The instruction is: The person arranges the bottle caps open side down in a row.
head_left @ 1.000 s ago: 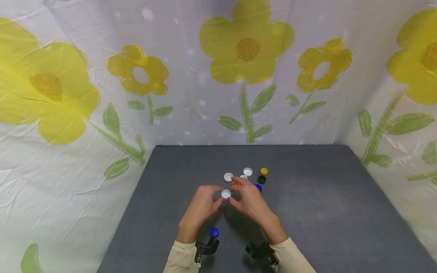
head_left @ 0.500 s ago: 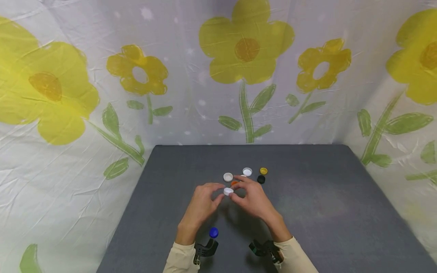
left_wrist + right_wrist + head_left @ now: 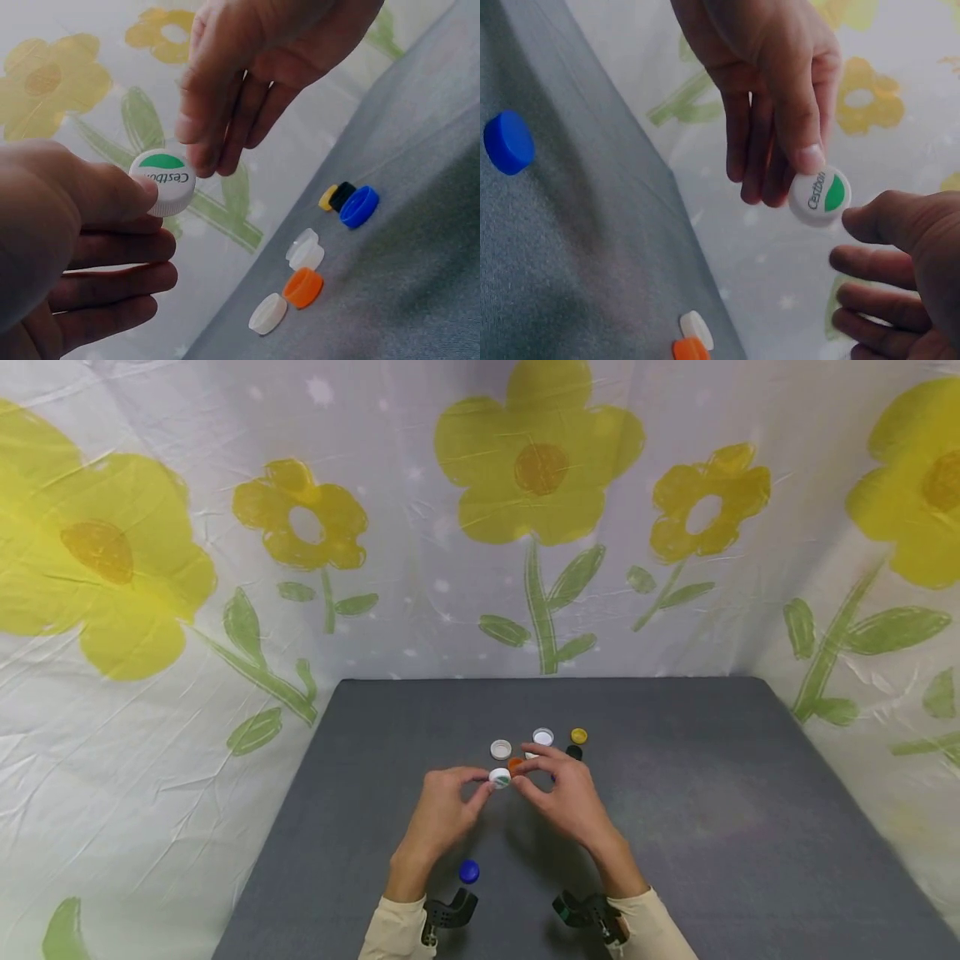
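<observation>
Head view: the left hand pinches the printed cap above the table; the right hand stands just beside it. Left wrist view: the print shows, the thumb overlapping it; the orange cap lies on the table. Right wrist view: right thumb and fingers spread, gripping nothing; contact cannot be confirmed. Judgement: turning calls for a light, steady pinch at the rim, thumb clear of the print.

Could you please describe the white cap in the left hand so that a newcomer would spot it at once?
Over the dark grey table, the person's left hand pinches a small round white plastic cap. Unlike the white plastic caps lying on the table, it is held up and shows a green patch and dark lettering.
</observation>
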### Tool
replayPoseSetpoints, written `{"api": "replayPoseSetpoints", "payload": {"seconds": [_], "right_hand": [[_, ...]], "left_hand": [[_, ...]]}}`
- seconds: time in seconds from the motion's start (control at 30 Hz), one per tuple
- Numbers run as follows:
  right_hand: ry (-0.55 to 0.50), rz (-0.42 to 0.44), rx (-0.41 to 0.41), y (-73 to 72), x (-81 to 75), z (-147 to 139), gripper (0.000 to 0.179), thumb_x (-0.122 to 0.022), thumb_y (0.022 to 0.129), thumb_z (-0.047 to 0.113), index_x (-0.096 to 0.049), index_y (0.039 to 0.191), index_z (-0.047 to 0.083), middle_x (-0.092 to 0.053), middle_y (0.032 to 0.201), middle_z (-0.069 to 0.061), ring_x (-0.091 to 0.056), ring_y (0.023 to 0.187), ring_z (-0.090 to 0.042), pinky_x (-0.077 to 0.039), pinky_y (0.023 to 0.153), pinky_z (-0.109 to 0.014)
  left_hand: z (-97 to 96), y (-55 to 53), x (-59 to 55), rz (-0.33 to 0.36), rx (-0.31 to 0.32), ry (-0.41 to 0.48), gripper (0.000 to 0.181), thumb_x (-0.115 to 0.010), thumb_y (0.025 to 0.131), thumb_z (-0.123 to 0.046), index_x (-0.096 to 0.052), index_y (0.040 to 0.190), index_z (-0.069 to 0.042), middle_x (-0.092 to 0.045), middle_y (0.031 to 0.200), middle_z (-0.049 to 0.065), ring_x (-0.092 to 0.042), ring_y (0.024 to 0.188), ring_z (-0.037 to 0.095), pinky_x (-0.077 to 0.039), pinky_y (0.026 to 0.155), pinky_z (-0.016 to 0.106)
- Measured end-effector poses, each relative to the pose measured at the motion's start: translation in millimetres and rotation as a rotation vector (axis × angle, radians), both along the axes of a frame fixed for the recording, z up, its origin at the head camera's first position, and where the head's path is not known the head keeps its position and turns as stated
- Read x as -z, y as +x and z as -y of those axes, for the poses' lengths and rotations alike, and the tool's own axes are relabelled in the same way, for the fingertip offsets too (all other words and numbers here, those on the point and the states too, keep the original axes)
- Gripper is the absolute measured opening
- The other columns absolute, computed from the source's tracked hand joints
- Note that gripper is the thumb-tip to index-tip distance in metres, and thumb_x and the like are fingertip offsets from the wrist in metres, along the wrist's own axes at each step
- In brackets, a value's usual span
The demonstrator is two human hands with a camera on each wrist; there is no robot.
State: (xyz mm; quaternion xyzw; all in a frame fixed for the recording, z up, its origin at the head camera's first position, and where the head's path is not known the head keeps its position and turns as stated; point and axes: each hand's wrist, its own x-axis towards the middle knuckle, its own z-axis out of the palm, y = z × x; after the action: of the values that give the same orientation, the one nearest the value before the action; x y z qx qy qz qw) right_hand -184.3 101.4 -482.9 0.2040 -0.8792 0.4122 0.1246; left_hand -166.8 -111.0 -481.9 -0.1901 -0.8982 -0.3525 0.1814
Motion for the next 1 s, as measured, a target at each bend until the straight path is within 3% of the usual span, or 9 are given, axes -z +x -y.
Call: {"api": "replayPoseSetpoints", "payload": {"seconds": [0.1, 0.37, 0.63, 0.8, 1.0], "right_hand": [[-0.011, -0.059, -0.010, 0.2, 1.0, 0, 0.021, -0.081, 0.085, 0.025, -0.078, 0.106, 0.021, -0.066, 0.133, 0.005, -0.063, 0.122, -0.023, -0.054, 0.093, -0.046], [-0.043, -0.162, -0.083, 4.5, 3.7, 7, 0.041, -0.087, 0.078, 0.014, -0.073, 0.116, 0.020, -0.064, 0.134, 0.002, -0.063, 0.121, -0.018, -0.053, 0.097, -0.046], [-0.041, -0.186, -0.109, 5.3, 4.9, 8, 0.033, -0.083, 0.083, 0.021, -0.074, 0.115, 0.021, -0.065, 0.132, 0.004, -0.064, 0.113, -0.011, -0.054, 0.096, -0.041], [-0.007, -0.196, -0.106, 6.8, 3.1, 7, 0.031, -0.084, 0.083, 0.020, -0.074, 0.113, 0.018, -0.064, 0.132, 0.004, -0.064, 0.116, -0.014, -0.055, 0.093, -0.040], [0.030, -0.145, -0.125, 10.3, 1.8, 2, 0.032, -0.084, 0.082, 0.021, -0.075, 0.113, 0.017, -0.065, 0.132, 0.001, -0.064, 0.120, -0.020, -0.054, 0.096, -0.044]], "left_hand": [[0.8, 0.9, 0.1, 0.031, -0.012, 0.044, 0.014, -0.077, 0.089, -0.020, -0.079, 0.100, -0.011, -0.078, 0.098, 0.001, -0.074, 0.091, 0.017, -0.059, 0.084, 0.038], [-0.4, 4.4, 0.6, 0.190, -0.031, 0.237, 0.009, -0.074, 0.091, -0.023, -0.078, 0.097, -0.018, -0.077, 0.093, -0.006, -0.072, 0.086, 0.010, -0.059, 0.081, 0.044], [-1.2, 6.0, -2.1, 0.238, -0.022, 0.254, 0.011, -0.073, 0.092, -0.026, -0.078, 0.097, -0.017, -0.077, 0.092, -0.006, -0.072, 0.083, 0.009, -0.059, 0.076, 0.033], [-1.9, 6.6, -3.0, 0.214, -0.013, 0.220, 0.020, -0.073, 0.092, -0.026, -0.077, 0.106, -0.014, -0.077, 0.100, -0.003, -0.073, 0.090, 0.014, -0.059, 0.081, 0.036], [0.0, 8.5, -4.4, 0.098, 0.073, 0.121, 0.030, -0.079, 0.086, -0.016, -0.075, 0.115, -0.011, -0.075, 0.114, 0.000, -0.071, 0.107, 0.018, -0.055, 0.095, 0.042]]}}
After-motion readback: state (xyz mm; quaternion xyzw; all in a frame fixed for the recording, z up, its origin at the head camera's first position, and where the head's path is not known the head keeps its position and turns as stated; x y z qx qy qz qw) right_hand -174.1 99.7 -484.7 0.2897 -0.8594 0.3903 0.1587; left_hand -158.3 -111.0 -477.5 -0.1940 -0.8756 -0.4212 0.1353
